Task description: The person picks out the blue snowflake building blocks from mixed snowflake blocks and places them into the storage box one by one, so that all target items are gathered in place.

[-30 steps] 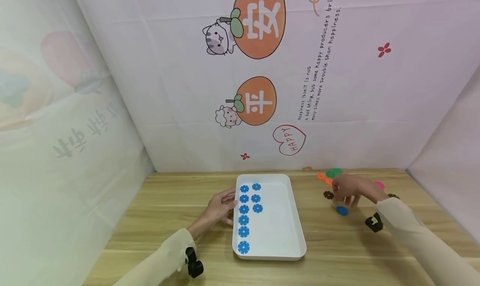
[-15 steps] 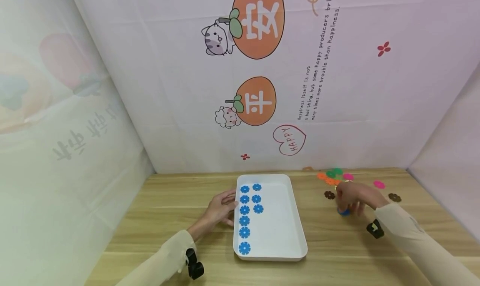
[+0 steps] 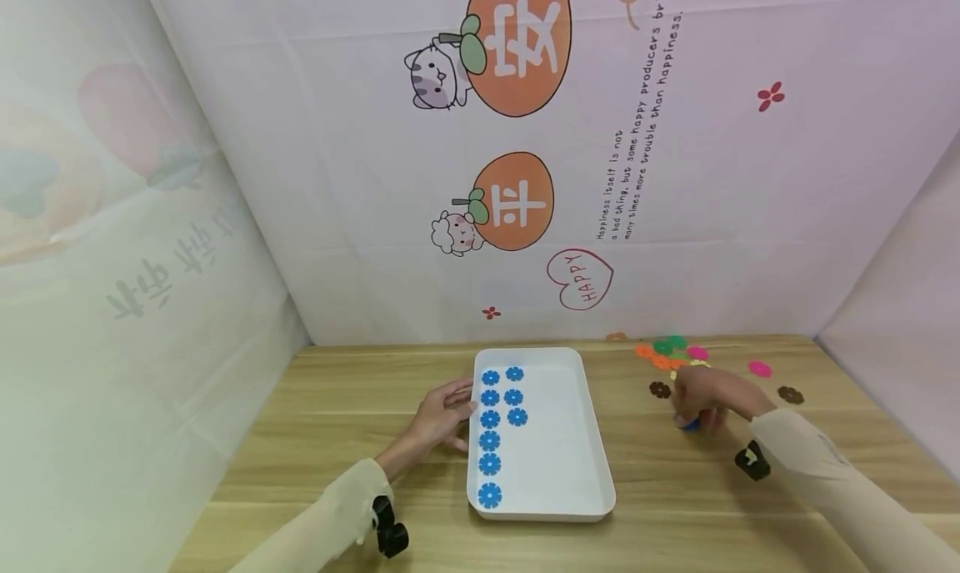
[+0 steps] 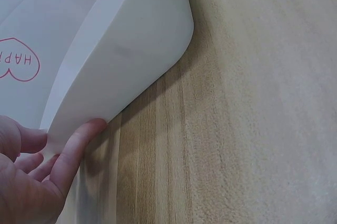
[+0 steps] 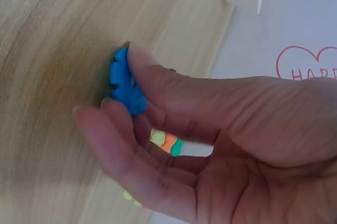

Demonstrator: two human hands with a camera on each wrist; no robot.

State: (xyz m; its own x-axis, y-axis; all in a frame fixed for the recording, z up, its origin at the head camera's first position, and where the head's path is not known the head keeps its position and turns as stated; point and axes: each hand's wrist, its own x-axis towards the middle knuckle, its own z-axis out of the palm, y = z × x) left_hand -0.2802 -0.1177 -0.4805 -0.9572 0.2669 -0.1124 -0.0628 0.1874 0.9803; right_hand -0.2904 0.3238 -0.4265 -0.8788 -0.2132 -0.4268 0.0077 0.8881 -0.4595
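Observation:
A white rectangular tray point(image 3: 555, 456) stands on the wooden table. Blue notched flower-shaped discs point(image 3: 489, 441) lie flat inside it, in a full column along the left wall with a shorter column beside it. My left hand point(image 3: 438, 414) touches the tray's left side; in the left wrist view its relaxed fingers point(image 4: 79, 142) lie at the rim and along the outer wall. Right of the tray, my right hand point(image 3: 701, 396) pinches a blue flower-shaped disc point(image 5: 125, 84) by its edge, thumb on one face, close over the table. The disc is partly hidden in the head view.
Beyond the right hand lie loose discs: orange point(image 3: 662, 362), green point(image 3: 663, 348), pink point(image 3: 760, 369) and brown point(image 3: 791, 395). Another brown disc point(image 3: 660, 389) is just left of that hand. A printed cloth wall point(image 3: 375, 223) rises behind the table point(image 3: 360, 381).
My right hand has come down toward the front onto the blue disc and now pinches it, uncovering pink and yellow discs behind. The left hand and tray have stayed put.

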